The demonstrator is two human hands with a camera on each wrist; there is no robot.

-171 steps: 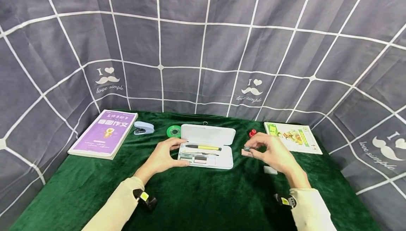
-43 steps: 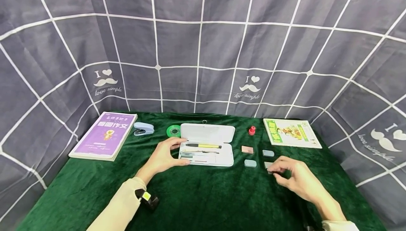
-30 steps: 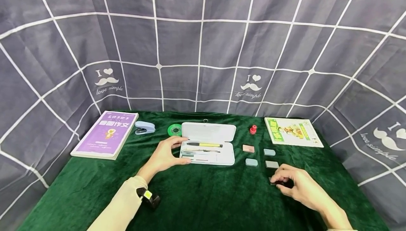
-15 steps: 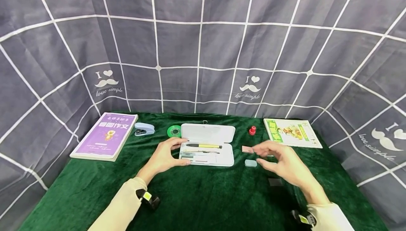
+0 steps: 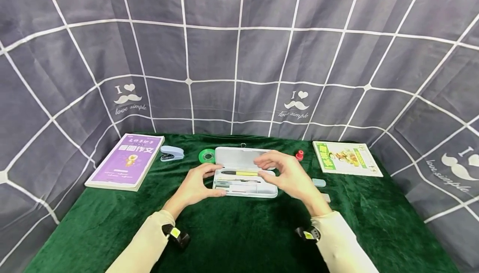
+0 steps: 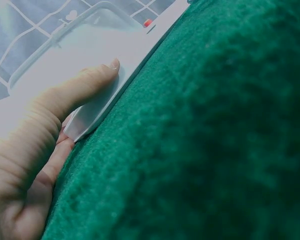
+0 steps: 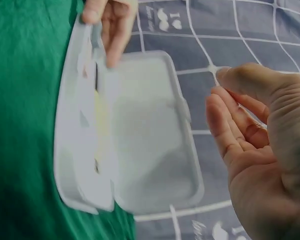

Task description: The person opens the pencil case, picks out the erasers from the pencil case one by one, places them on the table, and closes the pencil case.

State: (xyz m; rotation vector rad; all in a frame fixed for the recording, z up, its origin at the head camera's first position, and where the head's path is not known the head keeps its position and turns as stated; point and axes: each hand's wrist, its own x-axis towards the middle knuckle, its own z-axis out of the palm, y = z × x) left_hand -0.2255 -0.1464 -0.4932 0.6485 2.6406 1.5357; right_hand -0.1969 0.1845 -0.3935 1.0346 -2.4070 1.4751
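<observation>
Now, as seen:
Case: white pencil case (image 5: 245, 173), lid open, mid-table on green cloth (image 5: 232, 231); pen (image 5: 241, 173) inside.
Left hand: left hand (image 5: 194, 183) holds the case's left end, thumb on the front edge, fingers curled round the back.
Right hand: right hand (image 5: 288, 175) hovers over the case's right half, fingers loosely spread, holding nothing.
Right of case: erasers (image 5: 319, 182), red stamp (image 5: 299, 155), booklet (image 5: 346, 158).
Left of case: tape (image 5: 207, 155), stapler (image 5: 171, 153), purple book (image 5: 127, 160).
</observation>
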